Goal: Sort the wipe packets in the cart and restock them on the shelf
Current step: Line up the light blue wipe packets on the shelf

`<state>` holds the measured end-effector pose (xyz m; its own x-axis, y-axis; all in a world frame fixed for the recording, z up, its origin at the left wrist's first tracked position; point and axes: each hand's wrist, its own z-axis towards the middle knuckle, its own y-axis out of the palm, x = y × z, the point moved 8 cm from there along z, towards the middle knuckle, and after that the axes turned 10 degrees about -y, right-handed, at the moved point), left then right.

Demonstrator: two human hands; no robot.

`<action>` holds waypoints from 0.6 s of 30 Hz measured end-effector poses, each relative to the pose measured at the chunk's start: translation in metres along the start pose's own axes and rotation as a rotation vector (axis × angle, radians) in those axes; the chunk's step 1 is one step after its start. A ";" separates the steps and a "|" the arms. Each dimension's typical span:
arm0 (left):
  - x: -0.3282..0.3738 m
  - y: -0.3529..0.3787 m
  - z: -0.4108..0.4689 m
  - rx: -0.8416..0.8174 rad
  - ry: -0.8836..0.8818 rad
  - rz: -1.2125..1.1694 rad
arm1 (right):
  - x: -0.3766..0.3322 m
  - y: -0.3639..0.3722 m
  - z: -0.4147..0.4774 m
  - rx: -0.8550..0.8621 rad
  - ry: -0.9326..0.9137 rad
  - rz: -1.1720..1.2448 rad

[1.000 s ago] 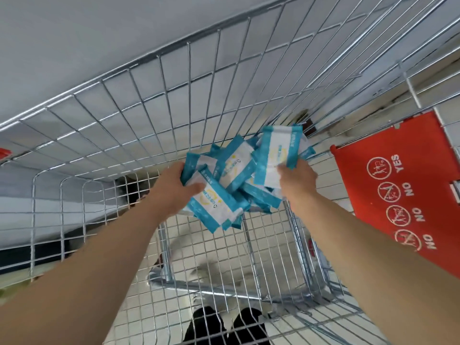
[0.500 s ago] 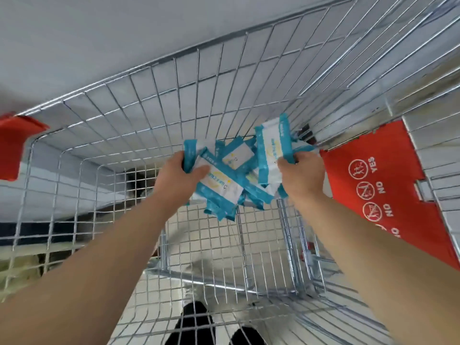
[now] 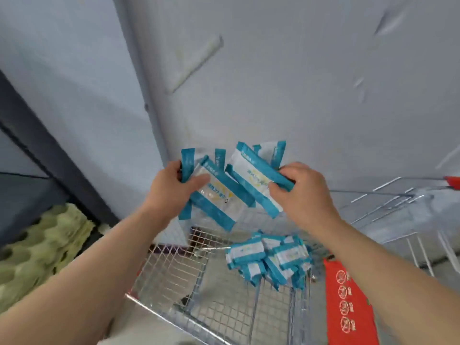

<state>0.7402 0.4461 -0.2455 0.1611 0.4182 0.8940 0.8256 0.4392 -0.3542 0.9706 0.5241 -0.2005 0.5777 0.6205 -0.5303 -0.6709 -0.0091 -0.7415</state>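
Right now you hold a fan of wipe packets in both hands, above the cart and in front of the pale wall; none of them touches the wire. Your left hand curls its fingers round the back of several packets, with the thumb pressed on the front one. Your right hand pinches the lower end of another packet between thumb and curled fingers, with more tucked behind it.

The two bunches overlap in the middle, printed faces toward you. I judge that lets you check them and square them into one stack before they go to the shelf. Both front packets lie on a slant, long axis from upper left down to lower right, with the teal bands running along that same line.

A loose pile lies on the cart floor toward its right side, just beside the red flap — so the sorting looks only part done. The dark shelf frame stands off to your left, with a green egg tray below it.
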 end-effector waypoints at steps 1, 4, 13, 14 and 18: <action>0.014 -0.025 -0.011 0.034 0.020 -0.028 | -0.027 -0.009 0.013 -0.001 -0.053 0.005; 0.051 -0.105 -0.045 0.145 0.070 -0.101 | -0.110 -0.027 0.046 0.003 -0.186 0.064; 0.086 -0.344 -0.137 0.471 0.119 -0.178 | -0.355 -0.008 0.106 -0.050 -0.481 0.233; 0.085 -0.371 -0.144 0.501 0.125 -0.176 | -0.382 -0.002 0.109 -0.060 -0.497 0.261; 0.069 -0.472 -0.159 0.585 0.120 -0.221 | -0.481 0.032 0.119 -0.121 -0.547 0.322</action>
<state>0.4479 0.1414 0.0271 0.1084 0.1906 0.9757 0.4197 0.8809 -0.2187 0.6159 0.3191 0.0801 0.0147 0.8816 -0.4717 -0.6958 -0.3298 -0.6380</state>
